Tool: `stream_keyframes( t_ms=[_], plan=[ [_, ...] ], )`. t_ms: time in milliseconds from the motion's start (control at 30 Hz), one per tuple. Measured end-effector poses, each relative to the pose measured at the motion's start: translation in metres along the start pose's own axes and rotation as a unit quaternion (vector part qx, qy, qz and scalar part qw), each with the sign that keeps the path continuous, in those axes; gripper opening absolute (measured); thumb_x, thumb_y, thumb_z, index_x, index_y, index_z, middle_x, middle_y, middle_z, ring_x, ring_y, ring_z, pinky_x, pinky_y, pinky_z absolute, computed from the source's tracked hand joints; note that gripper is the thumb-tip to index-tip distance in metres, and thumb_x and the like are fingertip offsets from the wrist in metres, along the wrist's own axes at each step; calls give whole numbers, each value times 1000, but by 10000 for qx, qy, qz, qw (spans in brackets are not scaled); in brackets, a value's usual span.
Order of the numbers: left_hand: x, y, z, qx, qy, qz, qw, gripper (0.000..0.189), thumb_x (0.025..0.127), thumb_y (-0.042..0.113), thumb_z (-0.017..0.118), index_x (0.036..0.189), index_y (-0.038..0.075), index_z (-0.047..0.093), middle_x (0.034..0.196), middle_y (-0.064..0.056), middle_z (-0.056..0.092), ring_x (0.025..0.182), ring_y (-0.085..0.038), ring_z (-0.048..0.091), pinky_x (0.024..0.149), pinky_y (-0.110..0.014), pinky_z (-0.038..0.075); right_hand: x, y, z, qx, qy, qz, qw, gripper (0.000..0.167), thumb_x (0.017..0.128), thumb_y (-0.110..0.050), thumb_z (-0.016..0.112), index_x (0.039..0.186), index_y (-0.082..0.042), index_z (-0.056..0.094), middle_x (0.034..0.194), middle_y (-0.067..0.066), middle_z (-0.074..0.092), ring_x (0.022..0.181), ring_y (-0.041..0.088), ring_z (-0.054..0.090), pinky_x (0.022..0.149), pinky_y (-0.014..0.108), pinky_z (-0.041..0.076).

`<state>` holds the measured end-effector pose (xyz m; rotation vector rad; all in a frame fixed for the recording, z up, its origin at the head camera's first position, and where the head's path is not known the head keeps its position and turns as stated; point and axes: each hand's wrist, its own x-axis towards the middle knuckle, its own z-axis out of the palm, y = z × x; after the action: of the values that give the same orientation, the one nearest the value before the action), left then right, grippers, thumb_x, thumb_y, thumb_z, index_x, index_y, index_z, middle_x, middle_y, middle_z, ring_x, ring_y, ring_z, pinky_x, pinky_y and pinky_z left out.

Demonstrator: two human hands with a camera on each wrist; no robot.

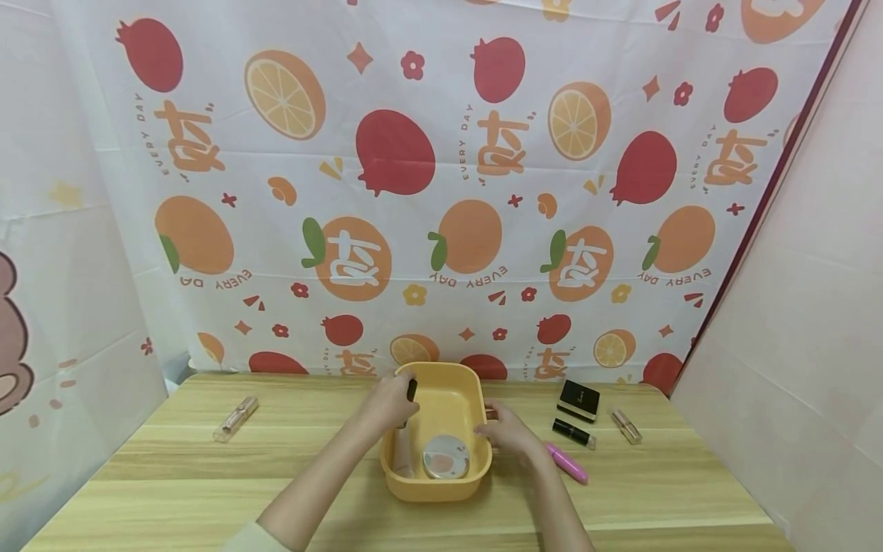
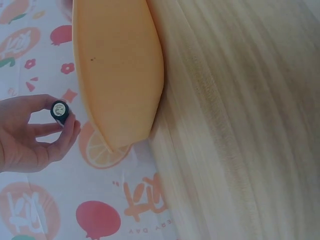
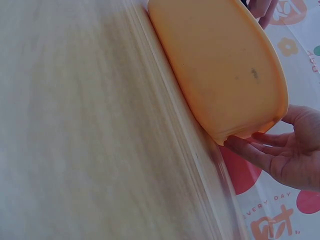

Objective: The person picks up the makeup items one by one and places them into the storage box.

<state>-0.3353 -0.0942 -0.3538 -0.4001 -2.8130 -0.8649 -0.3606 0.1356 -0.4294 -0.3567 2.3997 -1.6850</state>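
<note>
My left grip (image 1: 392, 400) is pinching a black tube (image 1: 411, 389) — only its wrist view is showing the end label (image 2: 59, 109) — while my right grip (image 1: 510, 431) is holding the yellow bin (image 1: 441, 491).

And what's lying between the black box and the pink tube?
A black tube lies between the black box and the pink tube, as the head view shows.

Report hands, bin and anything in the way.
Left hand pinching black cylindrical item, by left rim of yellow bin. Right hand gripping bin's right side. Round case, pale tube inside, might obstruct.
</note>
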Motion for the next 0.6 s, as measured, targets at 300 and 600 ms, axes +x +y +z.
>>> stream_keyframes(
  t_ms=[300,600],
  plan=[
    [-2,1,1,-36,-15,-31,10000,44,74,2,67,115,-8,54,95,-23,57,72,-27,55,58,-36,49,0,1,-1,-120,32,26,9999,56,83,-3,59,131,12,34,120,25,48,88,22,57,71,33,52],
    [-3,1,4,-210,-205,-158,9994,44,75,0,66,116,-8,52,89,-20,54,68,-25,53,53,-31,48,0,1,-1,-102,19,29,9999,56,83,-3,59,131,12,35,117,23,49,90,23,57,72,34,52]
  ],
)
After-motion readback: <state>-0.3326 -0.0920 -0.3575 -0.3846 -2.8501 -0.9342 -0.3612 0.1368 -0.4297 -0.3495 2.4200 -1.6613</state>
